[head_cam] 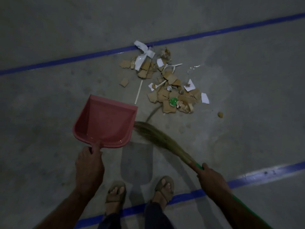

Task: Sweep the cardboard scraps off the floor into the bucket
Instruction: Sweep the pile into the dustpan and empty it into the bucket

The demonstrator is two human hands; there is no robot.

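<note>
Head view: left hand (90, 164) grips the pink dustpan (105, 120) by its handle, mouth facing the scraps (166, 86). Right hand (210, 176) holds the broom (163, 141), bristles near the pan's right edge. The pile lies ahead on the floor (49, 104), its long axis running away along the right; the dustpan looks lifted, though it's dim. No bucket visible.

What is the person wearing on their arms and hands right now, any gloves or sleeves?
No gloves or sleeves show: the left hand and right hand are bare, and both forearms are uncovered to the frame edge. No watch, rings or markings are visible in this dim light.
</note>
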